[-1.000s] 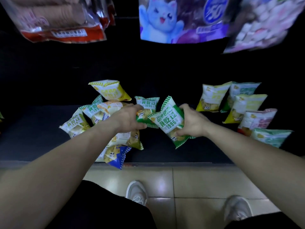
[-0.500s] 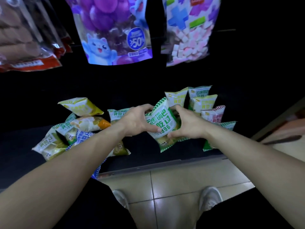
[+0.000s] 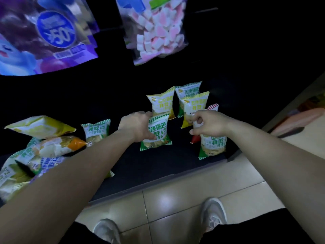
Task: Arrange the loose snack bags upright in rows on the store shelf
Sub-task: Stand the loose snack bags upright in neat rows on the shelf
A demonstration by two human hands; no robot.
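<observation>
My left hand (image 3: 136, 126) grips a green-striped snack bag (image 3: 157, 138) that stands upright on the dark shelf (image 3: 158, 166), thumb across its front. My right hand (image 3: 210, 125) hangs with loosely curled fingers in front of a red-striped bag (image 3: 213, 107), with no clear grip on it. Upright around it are two yellow bags (image 3: 161, 103) (image 3: 195, 104), a green bag behind (image 3: 189, 90) and a green bag in front (image 3: 212, 145). Another green bag (image 3: 96, 131) stands alone to the left.
A loose pile of bags (image 3: 44, 148) lies at the left under my forearm, a yellow one (image 3: 40, 126) on top. A purple bag (image 3: 49, 36) and a marshmallow bag (image 3: 156, 29) hang above. Tiled floor (image 3: 175, 199) and my shoes lie below the shelf edge.
The green-striped bag went from both hands in the air down onto the shelf in front of the yellow bag. My right hand let go and moved right to the red-striped bag.
</observation>
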